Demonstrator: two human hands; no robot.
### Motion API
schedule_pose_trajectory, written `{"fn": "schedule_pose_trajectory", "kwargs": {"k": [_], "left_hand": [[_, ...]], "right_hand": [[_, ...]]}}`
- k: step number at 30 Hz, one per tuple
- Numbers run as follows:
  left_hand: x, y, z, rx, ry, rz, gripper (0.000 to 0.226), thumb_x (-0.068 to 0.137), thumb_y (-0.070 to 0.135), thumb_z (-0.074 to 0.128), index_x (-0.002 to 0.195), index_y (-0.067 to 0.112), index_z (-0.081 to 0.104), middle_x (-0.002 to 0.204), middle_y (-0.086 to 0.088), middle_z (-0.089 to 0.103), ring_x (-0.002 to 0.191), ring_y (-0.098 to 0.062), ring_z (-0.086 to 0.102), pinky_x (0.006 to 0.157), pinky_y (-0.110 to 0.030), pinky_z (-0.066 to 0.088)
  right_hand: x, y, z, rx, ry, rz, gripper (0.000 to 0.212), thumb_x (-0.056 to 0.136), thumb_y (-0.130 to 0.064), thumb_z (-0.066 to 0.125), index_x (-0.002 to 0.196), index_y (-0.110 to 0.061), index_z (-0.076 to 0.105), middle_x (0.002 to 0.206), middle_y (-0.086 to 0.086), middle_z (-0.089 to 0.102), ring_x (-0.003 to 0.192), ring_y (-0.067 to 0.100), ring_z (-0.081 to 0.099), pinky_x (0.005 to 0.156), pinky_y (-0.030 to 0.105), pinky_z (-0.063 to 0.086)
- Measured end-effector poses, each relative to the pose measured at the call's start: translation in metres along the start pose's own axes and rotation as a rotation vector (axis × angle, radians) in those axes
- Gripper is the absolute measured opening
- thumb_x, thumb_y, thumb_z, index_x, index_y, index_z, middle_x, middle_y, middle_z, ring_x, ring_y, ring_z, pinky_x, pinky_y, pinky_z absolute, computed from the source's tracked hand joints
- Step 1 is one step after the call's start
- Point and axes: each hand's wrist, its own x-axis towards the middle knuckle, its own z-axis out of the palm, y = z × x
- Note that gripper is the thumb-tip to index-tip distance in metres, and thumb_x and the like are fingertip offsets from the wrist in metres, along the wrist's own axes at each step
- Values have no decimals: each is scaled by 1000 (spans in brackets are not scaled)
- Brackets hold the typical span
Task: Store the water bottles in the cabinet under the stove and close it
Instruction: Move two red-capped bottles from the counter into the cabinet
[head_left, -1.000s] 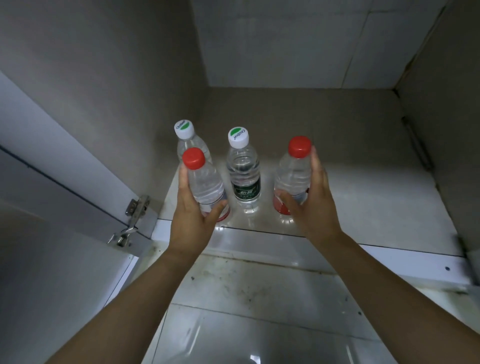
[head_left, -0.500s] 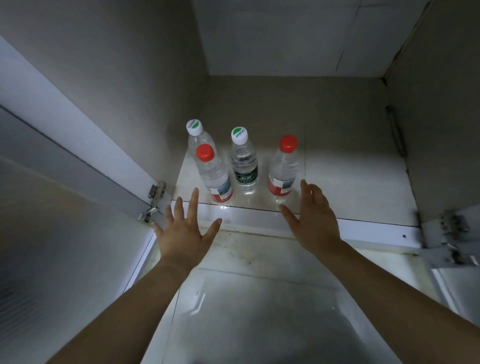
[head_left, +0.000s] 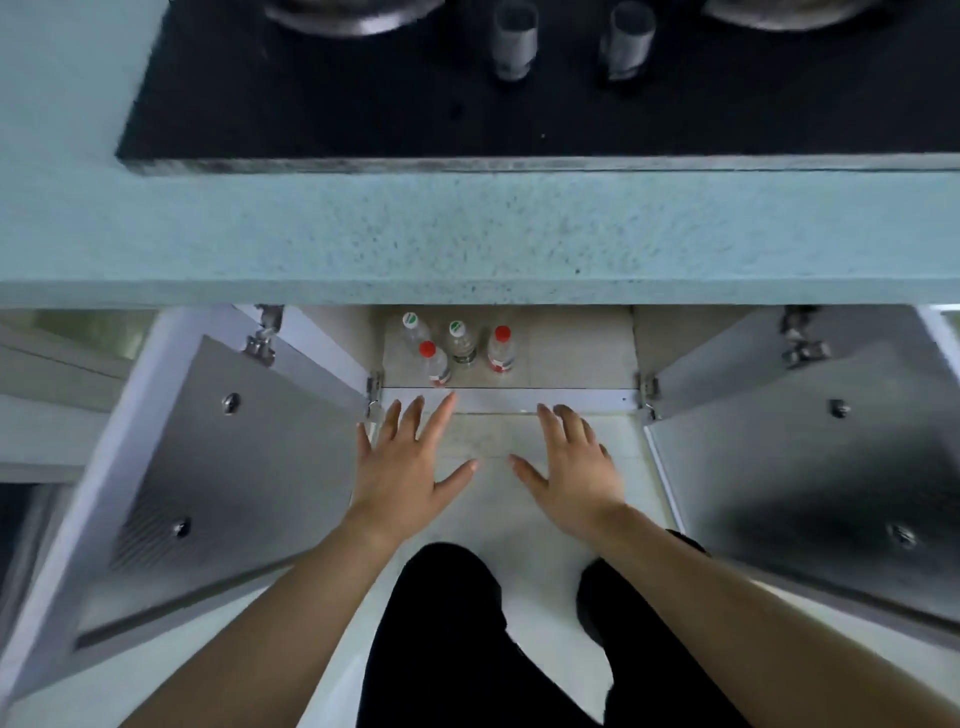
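Water bottles (head_left: 457, 351) stand upright, caps up, inside cabinet (head_left: 571, 358).

The countertop (head_left: 467, 234) hides most of the cabinet (head_left: 571, 358) — labels on the water bottles (head_left: 461, 345) unreadably small.

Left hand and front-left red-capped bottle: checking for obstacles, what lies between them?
Head view: only the cabinet's white bottom rail lies between the left hand and the front-left red-capped bottle.

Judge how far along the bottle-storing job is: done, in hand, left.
Done: four water bottles stand inside the cabinet. In hand: nothing; the left hand and right hand hover open and empty before it. Left: the left door and right door stand wide open, to be shut.
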Motion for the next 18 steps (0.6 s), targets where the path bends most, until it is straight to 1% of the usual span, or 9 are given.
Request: {"fn": "schedule_pose_trajectory", "kwargs": {"k": [4,8,13,15,18], "left_hand": [[-49,19,-91,-54,15,45,83,74,74,18,146,34,9,149,-7,33,137,-30,29,101,-55,32],[-70,35,-151,-47,34,187,82,75,73,19,146,33,11,146,-10,36,135,-31,32,101,-55,34],[-70,70,-183,48,-25,409,82,75,76,11,146,35,4,151,-8,29,139,-28,26,105,-56,30],[-71,86,-193,66,-29,472,84,74,77,9,146,35,5,153,-7,27,141,-28,21,108,-55,27],[-81,116,-202,79,-33,546,84,72,77,9,146,37,8,153,-5,26,141,-29,20,108,-49,26]], "right_hand": [[-73,-27,-82,33,42,40,72,89,-57,39,145,-18,16,153,5,18,139,24,20,108,41,30],[-133,-42,-134,68,141,111,69,89,-56,40,143,-19,22,152,6,20,138,26,23,106,43,33],[-190,-45,-154,119,258,231,69,88,-59,37,143,-19,24,152,7,22,138,27,26,109,44,32],[-213,-40,-158,144,302,302,69,89,-59,36,143,-19,24,152,7,22,138,27,26,110,44,31],[-249,-28,-156,176,353,384,69,89,-59,37,144,-19,23,152,7,21,139,26,23,112,42,26]]}}
